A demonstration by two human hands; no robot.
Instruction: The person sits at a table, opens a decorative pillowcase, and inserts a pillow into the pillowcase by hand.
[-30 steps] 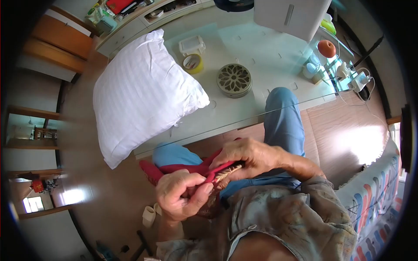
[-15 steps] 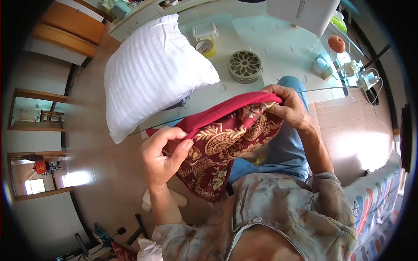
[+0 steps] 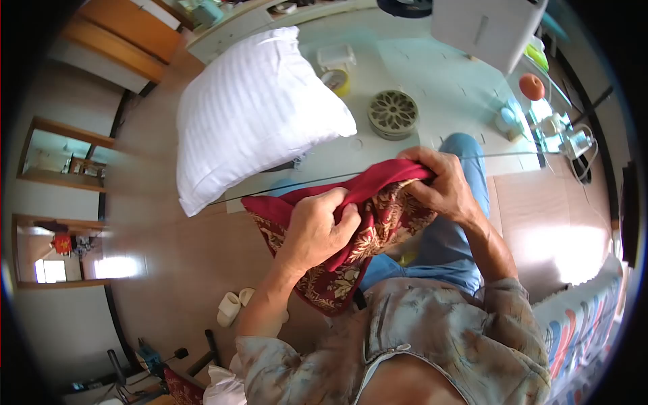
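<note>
Red patterned cloth [image 3: 381, 214] is in the middle of the frame, its long edge rising slightly toward the right. My left hand [image 3: 316, 229] and right hand [image 3: 442, 183] are apart, each clamped on this cloth. White pillow [image 3: 263, 115] lies at upper left, nearer to my left hand.

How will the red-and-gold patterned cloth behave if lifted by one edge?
Likely floppy: the cloth bunches into folds between the left hand and right hand. Probably light for its size, as it looks thin. Its lower part may sag, since neither hand holds it.
</note>
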